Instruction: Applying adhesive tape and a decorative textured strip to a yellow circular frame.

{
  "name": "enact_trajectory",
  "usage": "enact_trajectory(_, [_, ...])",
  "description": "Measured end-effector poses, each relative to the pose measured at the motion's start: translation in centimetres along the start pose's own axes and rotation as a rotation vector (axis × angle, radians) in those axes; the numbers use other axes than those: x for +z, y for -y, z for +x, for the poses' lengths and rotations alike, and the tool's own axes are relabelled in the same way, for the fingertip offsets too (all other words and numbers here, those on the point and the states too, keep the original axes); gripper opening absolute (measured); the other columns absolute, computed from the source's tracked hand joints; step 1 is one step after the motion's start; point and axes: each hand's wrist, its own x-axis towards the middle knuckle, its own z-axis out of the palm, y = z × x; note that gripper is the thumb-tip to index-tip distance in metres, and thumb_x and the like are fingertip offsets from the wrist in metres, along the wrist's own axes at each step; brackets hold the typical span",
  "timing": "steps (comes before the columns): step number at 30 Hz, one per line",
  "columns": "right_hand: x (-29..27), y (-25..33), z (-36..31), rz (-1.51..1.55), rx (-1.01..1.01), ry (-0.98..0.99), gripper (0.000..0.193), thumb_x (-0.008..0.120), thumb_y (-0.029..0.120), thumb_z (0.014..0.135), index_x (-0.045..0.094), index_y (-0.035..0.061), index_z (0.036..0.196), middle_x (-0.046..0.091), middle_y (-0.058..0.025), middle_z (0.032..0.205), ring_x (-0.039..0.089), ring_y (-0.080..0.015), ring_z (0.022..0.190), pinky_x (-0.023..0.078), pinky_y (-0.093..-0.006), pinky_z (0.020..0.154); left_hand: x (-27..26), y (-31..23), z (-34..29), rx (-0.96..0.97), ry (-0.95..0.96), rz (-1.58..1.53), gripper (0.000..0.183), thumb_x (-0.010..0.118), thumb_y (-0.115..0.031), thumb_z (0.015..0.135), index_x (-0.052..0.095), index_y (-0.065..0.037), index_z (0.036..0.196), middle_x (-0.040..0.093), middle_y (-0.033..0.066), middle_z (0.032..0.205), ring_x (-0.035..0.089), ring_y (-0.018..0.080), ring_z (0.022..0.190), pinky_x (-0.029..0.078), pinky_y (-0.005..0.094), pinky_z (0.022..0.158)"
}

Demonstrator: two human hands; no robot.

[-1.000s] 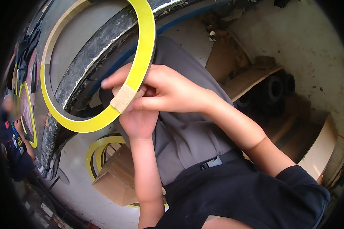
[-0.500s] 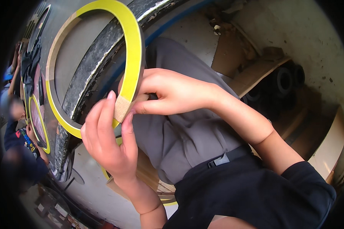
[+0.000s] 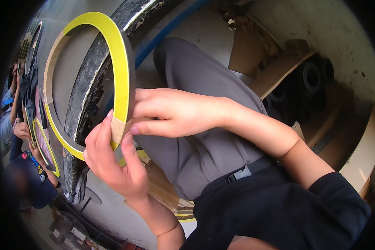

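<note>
A large ring (image 3: 120, 75) with a bright yellow face, a dark outer edge and tan sections stands tilted in front of me. My left hand (image 3: 116, 158) grips its lower right part, fingertips against the face and thumb at the edge. On the ring there, a small tan patch (image 3: 120, 129) sits between my two hands. My right hand (image 3: 171, 112) is closed at the ring's outer edge, its thumb and fingers meeting beside that patch. Its fingertips are partly hidden behind the ring, and whether they pinch a loose piece does not show.
Behind the ring runs a worn black table edge (image 3: 87, 91). Other people work at the far left, near another yellow-edged ring (image 3: 46, 148). Below my left forearm lie cardboard (image 3: 158, 183) and more yellow-edged pieces. Dark rolls (image 3: 310, 77) and a wooden board (image 3: 275, 77) are at right.
The ring and both hands have shifted left and slightly down in the picture. My left hand still grips the ring, and my right hand stays at the tan patch.
</note>
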Motion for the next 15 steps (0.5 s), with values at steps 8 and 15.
enact_trajectory(8, [-0.2, -0.5, 0.0, 0.04, -0.059, 0.055, 0.031, 0.056, 0.025, 0.103, 0.063, -0.0021, 0.116, 0.059, -0.0156, 0.113, 0.057, -0.0316, 0.107, 0.047, -0.0418, 0.09, -1.7, -0.7, 1.0, -0.06, 0.186, -0.077, 0.027, 0.054, -0.008, 0.099, 0.059, 0.003, 0.123, 0.06, 0.0135, 0.116, 0.057, 0.0259, 0.108, 0.042, 0.0349, 0.096])
enact_trajectory(15, [-0.5, 0.2, 0.3, 0.001, -0.012, 0.042, 0.028, 0.057, 0.022, 0.099, 0.067, 0.0011, 0.115, 0.059, -0.0141, 0.123, 0.059, -0.0324, 0.113, 0.047, -0.0409, 0.097, -1.8, -0.6, 0.8, -0.111, 0.164, -0.147, 0.026, 0.054, -0.011, 0.1, 0.061, 0.003, 0.121, 0.06, 0.0132, 0.117, 0.057, 0.0243, 0.11, 0.043, 0.0339, 0.096])
